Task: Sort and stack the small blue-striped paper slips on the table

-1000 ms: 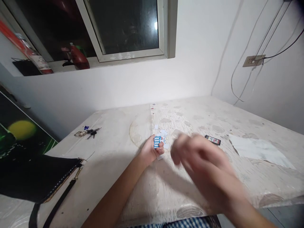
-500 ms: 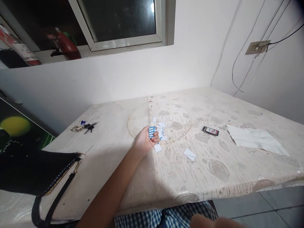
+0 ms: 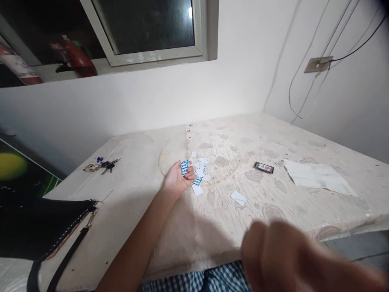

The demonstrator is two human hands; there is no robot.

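Observation:
Just left of the table's middle, my left hand (image 3: pixel 178 177) is closed around a small stack of white paper cards (image 3: pixel 184 167) with blue markings. Beside its fingertips lies a loose pile of white paper cards (image 3: pixel 200 165), some with blue marks. My right hand (image 3: pixel 273 253) is raised at the lower right, near the camera and blurred. Its fingers look curled in; whatever they may hold is hidden. Between the pile and the table's front edge, a single white card (image 3: pixel 238 198) with faint writing lies apart.
A dark, labelled flat item (image 3: pixel 263 167) and a white cloth (image 3: pixel 319 177) lie to the right. Keys (image 3: pixel 108 164) rest on the left, behind a black bag (image 3: pixel 45 227) with a strap. Bottles stand on the window sill, and a wall socket (image 3: pixel 317 64) has hanging cables.
My right hand has risen into view from the bottom edge. My left hand still holds the cards and has shifted slightly left in view, showing more of the pile. The whole view has shifted slightly too.

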